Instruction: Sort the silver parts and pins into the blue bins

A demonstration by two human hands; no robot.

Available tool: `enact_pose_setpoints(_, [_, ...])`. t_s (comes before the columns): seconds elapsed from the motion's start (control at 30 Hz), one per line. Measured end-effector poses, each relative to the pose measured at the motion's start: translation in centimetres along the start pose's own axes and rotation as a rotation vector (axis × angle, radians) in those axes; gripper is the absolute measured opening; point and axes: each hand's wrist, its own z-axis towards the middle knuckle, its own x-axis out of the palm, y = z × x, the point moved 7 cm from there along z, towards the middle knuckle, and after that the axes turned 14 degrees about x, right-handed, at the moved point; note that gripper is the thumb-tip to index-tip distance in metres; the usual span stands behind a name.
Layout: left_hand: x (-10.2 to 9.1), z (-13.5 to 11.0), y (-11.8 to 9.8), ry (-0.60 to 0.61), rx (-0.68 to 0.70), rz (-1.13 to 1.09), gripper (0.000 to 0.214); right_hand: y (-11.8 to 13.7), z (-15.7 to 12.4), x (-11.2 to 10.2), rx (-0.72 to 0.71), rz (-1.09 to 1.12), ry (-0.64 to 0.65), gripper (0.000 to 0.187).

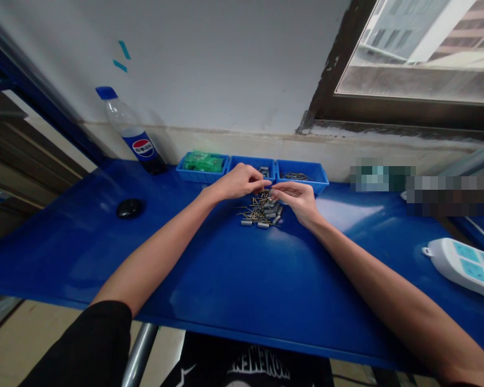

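Left hand (242, 181), right hand (298, 199) close together at thin metal pins (255, 215), grey cylinders (263, 225) on blue worktop (226, 279). Fingers narrow; cannot tell whether holding anything.

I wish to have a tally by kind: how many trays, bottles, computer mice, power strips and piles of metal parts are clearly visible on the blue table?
Blue trays (left, middle, right): 3
Bottle: 1
Black mouse: 1
White power strip: 1
Pile of small metal parts: 1 (its pieces overlap too much to count)
Total: 7
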Motion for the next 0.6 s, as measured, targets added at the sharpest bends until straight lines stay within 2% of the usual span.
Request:
enact_pose_setpoints(0.17, [-0.5, -1.2, 0.8, 0.249, -0.087, 0.070, 0.019, 0.1, 0.0, -2.7, -0.063, 0.027, -0.371, 0.033])
enact_pose_setpoints(0.23, [-0.2, -1.8, 1.2, 0.370, -0.112, 0.067, 0.016, 0.2, -0.2, -3.4, -0.092, 0.025, -0.451, 0.036])
enact_pose_setpoints(0.3, [0.4, -2.4, 1.5, 0.467, -0.147, 0.046, 0.025, 0.2, -0.3, -3.4, -0.105, 0.016, -0.451, 0.040])
enact_pose_setpoints(0.37, [1.0, -2.6, 1.6, 0.515, -0.166, 0.028, 0.029, 0.3, -0.4, -3.2, -0.108, -0.001, -0.432, 0.040])
enact_pose_setpoints(0.6, [1.8, -2.2, 1.4, 0.524, -0.123, 0.081, 0.028, 0.8, -0.8, -2.0, -0.116, -0.075, -0.346, 0.029])
